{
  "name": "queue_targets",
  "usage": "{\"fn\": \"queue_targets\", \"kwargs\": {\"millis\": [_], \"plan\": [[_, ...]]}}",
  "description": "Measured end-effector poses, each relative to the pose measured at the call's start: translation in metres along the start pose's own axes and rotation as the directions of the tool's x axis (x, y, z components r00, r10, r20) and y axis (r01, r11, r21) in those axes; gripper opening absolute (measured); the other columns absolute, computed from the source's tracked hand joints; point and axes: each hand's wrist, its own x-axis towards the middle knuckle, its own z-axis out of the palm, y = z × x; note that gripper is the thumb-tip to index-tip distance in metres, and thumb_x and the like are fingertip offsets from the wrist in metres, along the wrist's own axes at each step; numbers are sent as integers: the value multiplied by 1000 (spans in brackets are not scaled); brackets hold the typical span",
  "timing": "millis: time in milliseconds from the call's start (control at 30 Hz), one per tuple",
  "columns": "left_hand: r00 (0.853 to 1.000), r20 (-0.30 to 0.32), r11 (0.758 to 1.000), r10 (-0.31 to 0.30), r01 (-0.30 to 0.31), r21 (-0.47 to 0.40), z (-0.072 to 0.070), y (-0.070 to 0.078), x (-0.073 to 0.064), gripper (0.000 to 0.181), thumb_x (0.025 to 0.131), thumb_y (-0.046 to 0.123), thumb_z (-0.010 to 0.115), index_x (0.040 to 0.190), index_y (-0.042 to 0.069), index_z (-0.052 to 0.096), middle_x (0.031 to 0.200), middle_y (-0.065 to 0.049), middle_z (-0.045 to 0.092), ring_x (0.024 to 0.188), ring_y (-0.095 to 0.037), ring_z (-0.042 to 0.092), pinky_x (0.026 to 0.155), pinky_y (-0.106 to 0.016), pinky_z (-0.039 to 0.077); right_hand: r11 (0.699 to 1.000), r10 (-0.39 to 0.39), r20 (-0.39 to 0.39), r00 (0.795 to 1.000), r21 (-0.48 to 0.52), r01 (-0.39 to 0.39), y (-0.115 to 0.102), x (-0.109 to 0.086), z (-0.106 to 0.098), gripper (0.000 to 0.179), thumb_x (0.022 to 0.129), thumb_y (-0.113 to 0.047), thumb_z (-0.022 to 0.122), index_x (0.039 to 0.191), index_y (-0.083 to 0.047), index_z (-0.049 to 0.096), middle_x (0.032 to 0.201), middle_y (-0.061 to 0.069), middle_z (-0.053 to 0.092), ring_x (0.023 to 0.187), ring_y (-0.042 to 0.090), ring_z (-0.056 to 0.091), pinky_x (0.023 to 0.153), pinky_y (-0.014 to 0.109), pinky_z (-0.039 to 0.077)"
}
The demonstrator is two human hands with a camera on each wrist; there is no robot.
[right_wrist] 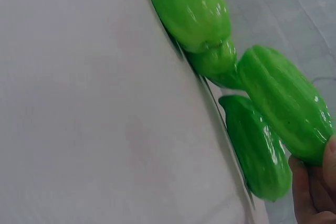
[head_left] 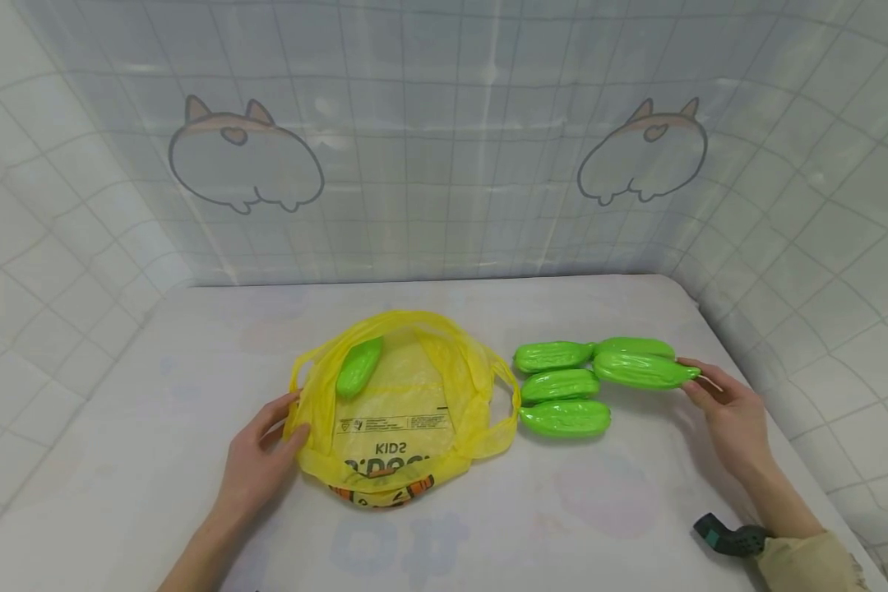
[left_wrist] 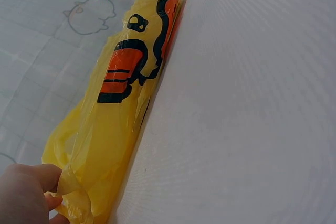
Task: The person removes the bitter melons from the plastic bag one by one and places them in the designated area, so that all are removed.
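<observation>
A yellow plastic bag (head_left: 318, 444) with printed lettering lies with its mouth spread wide. One glossy green gourd (head_left: 358, 368) is inside it. My left hand (head_left: 262, 460) pinches the bag's left rim between thumb and fingers; the bunched plastic (left_wrist: 76, 198) shows in the left wrist view. At the right, my right hand (head_left: 733, 419) holds a ridged green gourd (head_left: 640, 371) by its pointed end, thumb and fingers around the tip. In the right wrist view this held gourd (right_wrist: 283, 103) is raised above another gourd (right_wrist: 257, 150).
Several more green gourds lie right of the bag, including a front one (head_left: 566, 418) and a middle one (head_left: 560, 386). The bag's right handle loop (head_left: 499, 436) reaches them. A dark curved device (head_left: 728, 536) sits by the right wrist. Gridded curtains (head_left: 444, 164) surround the white table (head_left: 548, 526).
</observation>
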Motion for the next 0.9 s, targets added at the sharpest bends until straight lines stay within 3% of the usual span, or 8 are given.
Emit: {"fn": "queue_targets", "kwargs": {"millis": [233,467,700,900], "plan": [[1000,7,1000,-13,13,8,0,1,0,54,99,36,61,148,18,47,152,-11,47,135,-33,49,88,7,30,996,38,59,998,76,-43,14,4,-10,38,99,-17,63,135,-6,61,118,-29,55,105,-22,51,84,0,46],[1000,6,1000,1,-1,-7,0,2,0,54,99,34,62,148,17,47,152,-12,47,135,-34,49,88,7,30,992,0,93,996,126,-12,22,5,-13,33,97,-11,65,130,-13,67,124,-16,65,105,-21,53,84,2,47],[1000,10,1000,0,0,-9,0,1,0,54,99,35,62,148,17,47,151,-12,48,134,-34,50,88,7,31,996,-11,110,994,85,2,28,5,-10,38,97,-11,65,133,1,61,114,-32,58,104,-23,51,83,1,46],[1000,6,1000,-1,1,-7,0,0,1,54,99,34,63,148,16,47,151,-13,48,134,-34,50,88,7,30,998,-17,101,995,54,11,29,6,-6,43,99,-13,62,136,8,55,117,-30,57,108,-21,50,85,1,46]]}}
